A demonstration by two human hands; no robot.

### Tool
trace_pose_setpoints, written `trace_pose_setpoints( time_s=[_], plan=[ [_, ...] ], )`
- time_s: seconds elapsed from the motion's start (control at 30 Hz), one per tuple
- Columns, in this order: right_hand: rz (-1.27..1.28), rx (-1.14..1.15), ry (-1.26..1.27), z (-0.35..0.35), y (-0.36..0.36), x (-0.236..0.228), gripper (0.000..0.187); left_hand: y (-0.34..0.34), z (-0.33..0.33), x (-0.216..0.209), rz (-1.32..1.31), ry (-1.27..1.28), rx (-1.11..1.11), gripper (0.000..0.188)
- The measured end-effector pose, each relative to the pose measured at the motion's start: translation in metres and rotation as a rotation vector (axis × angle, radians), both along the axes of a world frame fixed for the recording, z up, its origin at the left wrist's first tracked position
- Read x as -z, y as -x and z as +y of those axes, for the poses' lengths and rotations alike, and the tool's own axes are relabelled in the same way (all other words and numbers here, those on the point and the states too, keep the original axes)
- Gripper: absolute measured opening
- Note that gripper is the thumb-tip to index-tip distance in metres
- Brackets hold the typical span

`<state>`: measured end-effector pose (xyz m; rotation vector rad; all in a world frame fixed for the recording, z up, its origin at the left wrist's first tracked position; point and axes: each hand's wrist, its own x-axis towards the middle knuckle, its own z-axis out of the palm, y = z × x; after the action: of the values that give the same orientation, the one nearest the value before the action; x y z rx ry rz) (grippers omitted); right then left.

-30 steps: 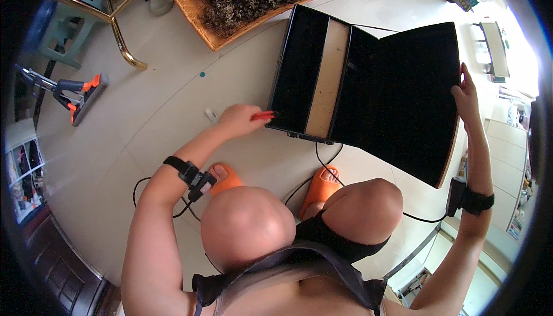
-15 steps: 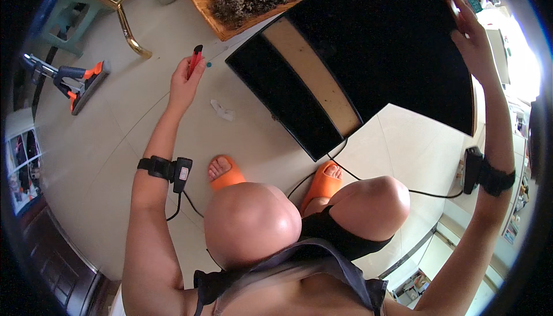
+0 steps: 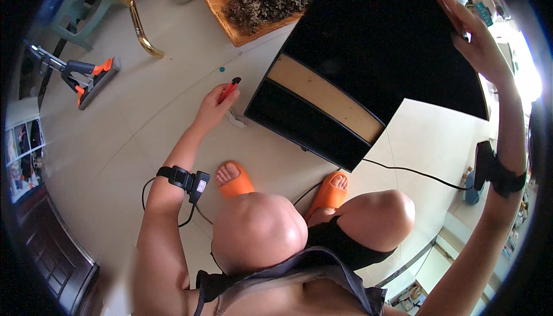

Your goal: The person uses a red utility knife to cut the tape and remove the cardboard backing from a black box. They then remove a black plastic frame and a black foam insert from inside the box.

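In my left hand (image 3: pixel 213 107) is a slim red box cutter (image 3: pixel 229 89) with a black end, the fingers wrapped round it. It points up and away, just left of a large black box (image 3: pixel 368 45), apart from it. The box is tilted in front of my knees, with a tan strip (image 3: pixel 322 91) running across its near part. My right hand (image 3: pixel 481 48) grips the box's far right edge, its fingertips partly hidden behind that edge. On the floor by my left hand lies a crumpled whitish scrap (image 3: pixel 236 119).
A wicker basket (image 3: pixel 230 35) of dried dark flowers stands beyond the box. At the left are a gold metal leg (image 3: pixel 141 33), a pale green stool (image 3: pixel 86 25) and an orange-and-grey mop head (image 3: pixel 98 82). Black cables (image 3: pixel 415 169) trail from my forearm straps. My orange slippers (image 3: pixel 236 183) are below.
My left hand, with the box cutter, has moved right and toward me, closer to the box's near left corner. My right hand keeps its grip on the box edge. The whole view has shifted slightly.
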<state>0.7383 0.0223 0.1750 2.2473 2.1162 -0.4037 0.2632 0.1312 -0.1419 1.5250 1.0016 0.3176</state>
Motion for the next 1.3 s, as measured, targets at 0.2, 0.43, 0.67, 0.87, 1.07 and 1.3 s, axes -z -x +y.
trace_pose_setpoints(
  time_s=[0.2,0.43,0.67,0.87,1.07,1.3],
  plan=[
    [-0.121,-0.200,0.015,0.064,0.064,0.018,0.047,-0.005,-0.003,0.011,0.037,0.003,0.005,0.040],
    [-0.307,-0.081,-0.407,0.037,0.053,0.025,0.040,-0.032,-0.007,0.001,0.031,-0.020,0.122,0.039],
    [-0.407,0.033,-0.716,-0.096,0.017,0.080,0.040,-0.031,0.007,0.005,0.094,-0.079,0.227,0.038],
    [-0.538,0.098,-0.764,-0.100,0.014,0.086,0.037,-0.025,0.007,0.000,0.137,-0.085,0.148,0.038],
    [-0.514,0.308,-0.823,-0.048,-0.048,0.131,0.041,-0.021,-0.003,-0.018,0.152,-0.233,0.158,0.033],
    [-0.614,0.283,-0.860,-0.044,-0.023,0.144,0.035,-0.007,-0.004,-0.027,-0.114,0.307,-0.136,0.032]
  ],
)
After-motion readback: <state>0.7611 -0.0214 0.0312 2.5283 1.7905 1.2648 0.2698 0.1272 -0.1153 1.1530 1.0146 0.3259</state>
